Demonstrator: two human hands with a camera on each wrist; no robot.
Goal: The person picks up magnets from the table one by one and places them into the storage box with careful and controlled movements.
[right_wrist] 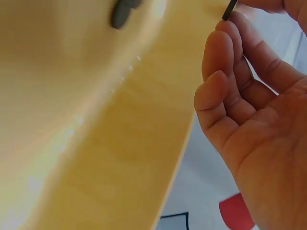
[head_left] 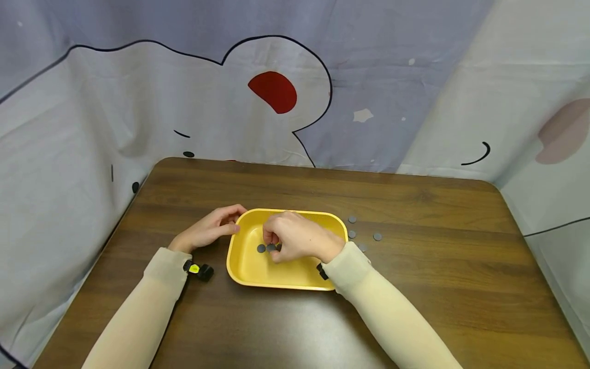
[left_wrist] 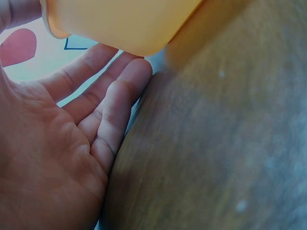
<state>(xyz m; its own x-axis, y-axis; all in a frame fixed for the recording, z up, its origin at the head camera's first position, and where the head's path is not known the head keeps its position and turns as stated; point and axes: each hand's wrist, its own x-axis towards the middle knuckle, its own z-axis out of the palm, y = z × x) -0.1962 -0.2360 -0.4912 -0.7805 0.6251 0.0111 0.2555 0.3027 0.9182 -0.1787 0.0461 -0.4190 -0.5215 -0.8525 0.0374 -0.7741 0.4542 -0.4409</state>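
A shallow yellow plastic tray (head_left: pixel 276 282) with rounded corners stands on the table. At its left end, my left hand (head_left: pixel 207 229) holds the rim, thumb at the edge and fingers against the outer wall. The left wrist view shows those bent fingers (left_wrist: pixel 110 110) under the tray's side. Over the tray's inside, my right hand (head_left: pixel 299 237) pinches a small dark grey disc (right_wrist: pixel 230 9) between thumb and index finger; its other fingers are curled. Similar discs (head_left: pixel 261 248) lie on the tray floor beside the right fingertips, partly hidden by the hand.
Outside the tray's right end, several grey discs (head_left: pixel 377 237) lie scattered on the brown wooden table (head_left: pixel 438 282). Behind the table hangs a patterned cloth (head_left: pixel 382 102). A black wrist strap (head_left: pixel 198 269) with a small device sits on the left wrist.
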